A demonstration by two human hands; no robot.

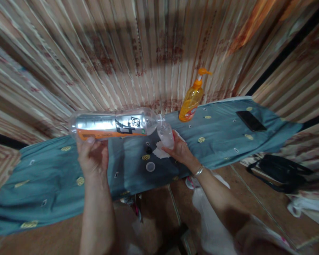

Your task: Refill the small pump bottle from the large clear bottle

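The left hand (91, 156) grips a large clear plastic bottle with an orange-and-white label (114, 124) from below near its base, thumb and fingers curled around the barrel, holding it level on its side above the left half of a long table draped in a teal cloth with small yellow motifs (53, 170). The bottle's open neck points right and meets the rim of a small clear plastic cup (166, 135), which the right hand (179, 150) holds tilted toward the bottle, fingers wrapped around its lower part; a thin metal bangle (199, 171) sits on that wrist. Both bottle and cup hang in the air over the middle of the table, nearer its front edge. Below the cup, on the cloth, lie a crumpled white tissue (159, 152), a small black cap (149, 149) and a round translucent lid (150, 166) close to the front edge. Toward the back edge stands an orange pump dispenser bottle (191, 101), and a black phone (251, 121) lies flat near the right end.
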